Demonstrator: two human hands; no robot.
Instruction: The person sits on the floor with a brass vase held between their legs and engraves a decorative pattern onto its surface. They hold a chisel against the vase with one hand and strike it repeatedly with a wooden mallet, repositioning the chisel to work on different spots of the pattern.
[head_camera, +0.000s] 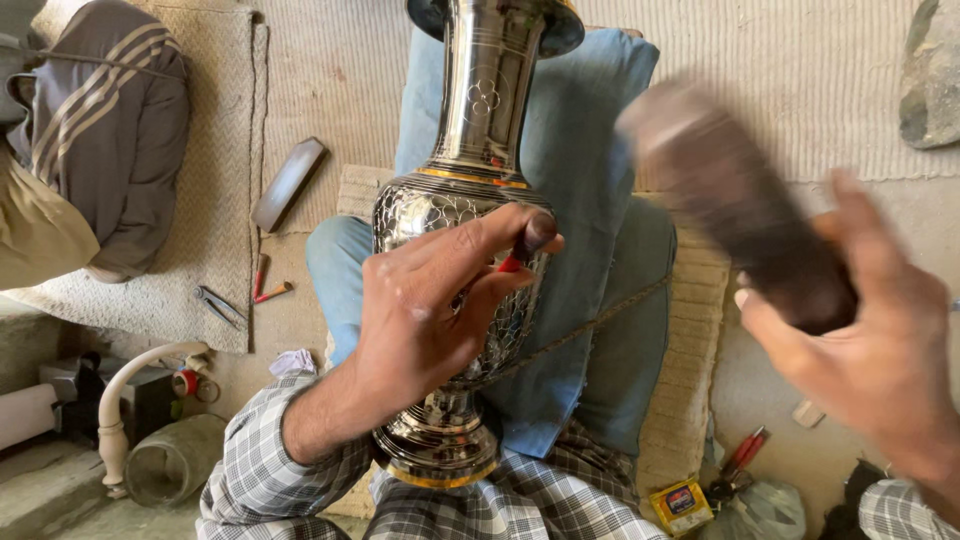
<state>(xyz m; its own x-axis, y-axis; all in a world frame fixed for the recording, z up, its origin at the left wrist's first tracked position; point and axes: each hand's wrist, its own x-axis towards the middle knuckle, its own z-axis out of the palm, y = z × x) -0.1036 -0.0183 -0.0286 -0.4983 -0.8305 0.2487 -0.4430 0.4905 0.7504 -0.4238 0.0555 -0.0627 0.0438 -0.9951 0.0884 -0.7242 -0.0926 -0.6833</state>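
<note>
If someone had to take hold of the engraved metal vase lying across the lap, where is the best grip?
Probably the narrow neck of the vase, approached from either side: it is the slimmest part and is bare. The wide belly is too broad and is covered by the left hand, which holds a small red-tipped tool.

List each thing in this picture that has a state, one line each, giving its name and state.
Metal vase: lying tilted across the lap, partly engraved.
Left hand: pinching a small red-handled tool against the vase.
Right hand: gripping a dark wooden block, blurred by motion.
</note>
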